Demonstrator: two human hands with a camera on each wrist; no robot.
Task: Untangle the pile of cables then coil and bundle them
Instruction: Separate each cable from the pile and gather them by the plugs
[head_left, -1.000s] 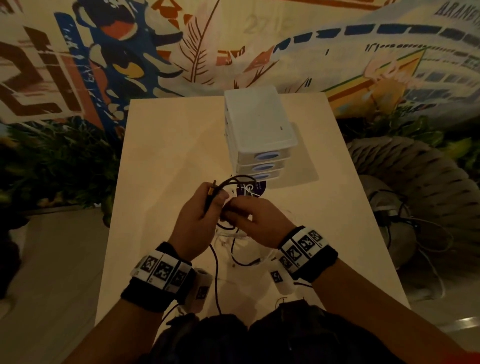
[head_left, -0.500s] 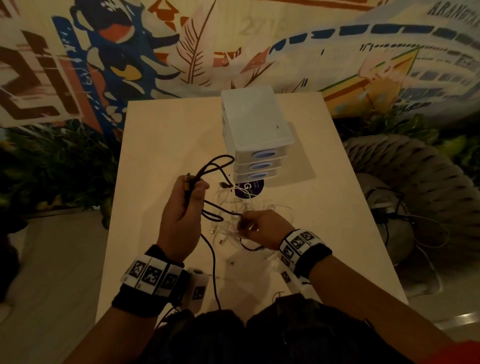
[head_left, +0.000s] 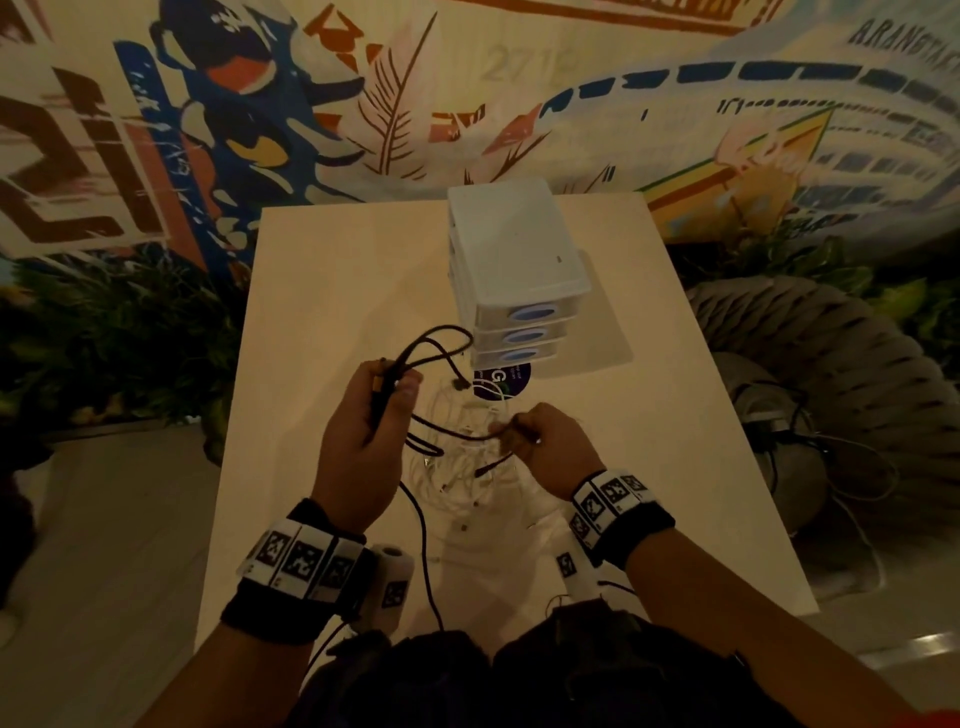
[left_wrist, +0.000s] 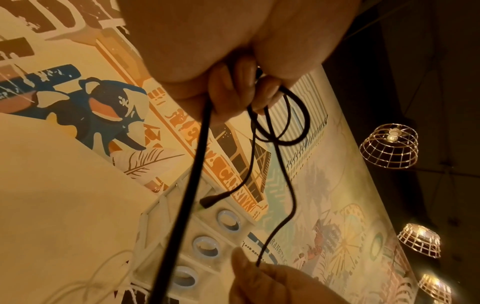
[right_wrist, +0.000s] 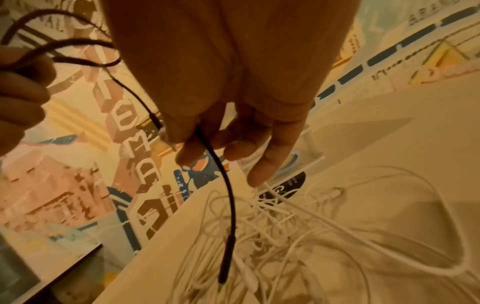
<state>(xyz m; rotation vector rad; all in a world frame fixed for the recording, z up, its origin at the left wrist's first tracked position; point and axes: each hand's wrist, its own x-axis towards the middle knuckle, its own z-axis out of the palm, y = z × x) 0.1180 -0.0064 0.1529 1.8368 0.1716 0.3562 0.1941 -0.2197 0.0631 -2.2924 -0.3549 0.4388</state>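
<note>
My left hand (head_left: 371, 415) grips a black cable (head_left: 441, 343) above the table, with small loops standing up past its fingers; in the left wrist view the loops (left_wrist: 280, 125) hang from the curled fingers (left_wrist: 244, 82). My right hand (head_left: 540, 441) pinches the same black cable (right_wrist: 223, 185) near its free end, whose plug (right_wrist: 224, 271) dangles over the pile. A tangle of thin white cables (head_left: 457, 467) lies on the table between and below both hands, and it fills the lower right wrist view as white cables (right_wrist: 298, 236).
A stack of three white drawer boxes (head_left: 514, 270) stands on the pale table (head_left: 337, 270) just beyond my hands, with a dark round sticker (head_left: 501, 379) at its foot. Plants and a ribbed grey seat (head_left: 831, 364) flank the table. A painted wall is behind.
My hands, close together a second ago, have moved apart. The black cable now stretches between them, with its loops lifted over the left hand.
</note>
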